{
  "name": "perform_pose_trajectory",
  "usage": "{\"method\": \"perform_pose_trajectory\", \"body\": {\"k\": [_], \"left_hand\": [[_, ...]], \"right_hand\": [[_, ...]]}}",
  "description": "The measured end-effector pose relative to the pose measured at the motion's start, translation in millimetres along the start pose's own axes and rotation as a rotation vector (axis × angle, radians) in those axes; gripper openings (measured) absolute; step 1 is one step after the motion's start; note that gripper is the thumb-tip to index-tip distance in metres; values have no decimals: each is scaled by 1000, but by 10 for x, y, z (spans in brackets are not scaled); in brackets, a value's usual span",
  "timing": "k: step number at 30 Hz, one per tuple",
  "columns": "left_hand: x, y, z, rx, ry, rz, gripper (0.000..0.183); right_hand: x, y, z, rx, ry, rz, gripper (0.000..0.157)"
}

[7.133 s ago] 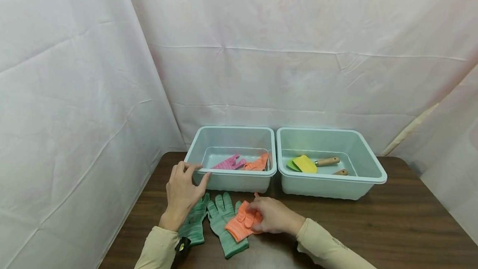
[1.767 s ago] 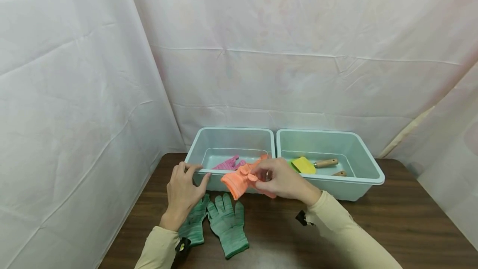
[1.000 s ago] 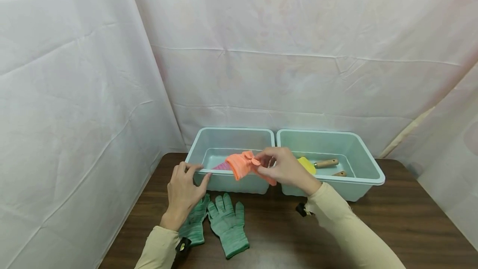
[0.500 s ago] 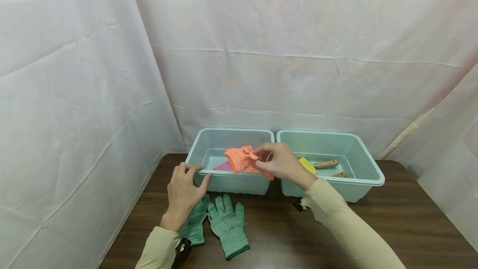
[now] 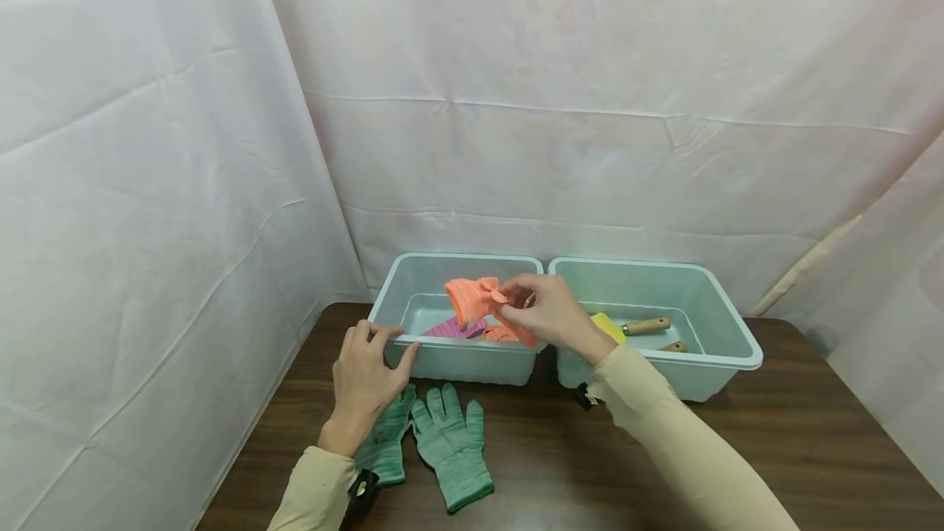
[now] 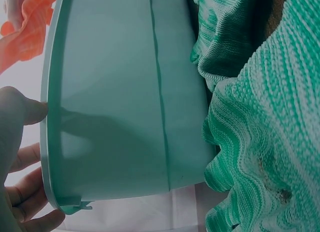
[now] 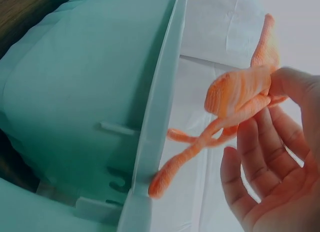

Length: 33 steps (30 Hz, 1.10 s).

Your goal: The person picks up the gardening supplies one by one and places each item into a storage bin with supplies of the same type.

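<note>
Left bin (image 5: 472, 363) is standing beneath the work, and left hand (image 5: 366, 379) is resting on its front-left corner, thumb and fingers spread wide, seemingly a good spot for steadying. Right hand (image 5: 549, 310) is holding orange glove (image 5: 475, 299) in a narrow pinch, above the bin's front rim (image 5: 442, 341). Best handling, probably: lifting the dangling ends over that rim without snagging, then releasing well inside, near pink glove (image 5: 451, 329). Relative to the grip, cuff (image 5: 459, 299) is sticking out leftward; glove fingers (image 7: 181, 159) are drooping below the pinch, touching rim or not, can't tell.
</note>
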<state>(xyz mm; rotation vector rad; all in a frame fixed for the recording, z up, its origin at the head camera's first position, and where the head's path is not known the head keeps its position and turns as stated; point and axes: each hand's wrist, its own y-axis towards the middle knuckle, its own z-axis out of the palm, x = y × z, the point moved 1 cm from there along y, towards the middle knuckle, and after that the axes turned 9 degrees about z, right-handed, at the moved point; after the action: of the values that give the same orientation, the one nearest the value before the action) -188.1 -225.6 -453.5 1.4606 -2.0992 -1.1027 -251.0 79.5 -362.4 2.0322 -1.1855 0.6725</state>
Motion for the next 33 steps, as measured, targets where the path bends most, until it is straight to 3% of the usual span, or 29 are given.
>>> {"method": "perform_pose_trajectory", "body": {"k": [11, 33], "left_hand": [[15, -17, -11, 1, 8, -3, 35], [20, -6, -9, -2, 6, -4, 35]], "right_hand": [[-19, 156, 124, 21, -23, 67, 14], [-60, 324, 246, 55, -46, 45, 14]]}}
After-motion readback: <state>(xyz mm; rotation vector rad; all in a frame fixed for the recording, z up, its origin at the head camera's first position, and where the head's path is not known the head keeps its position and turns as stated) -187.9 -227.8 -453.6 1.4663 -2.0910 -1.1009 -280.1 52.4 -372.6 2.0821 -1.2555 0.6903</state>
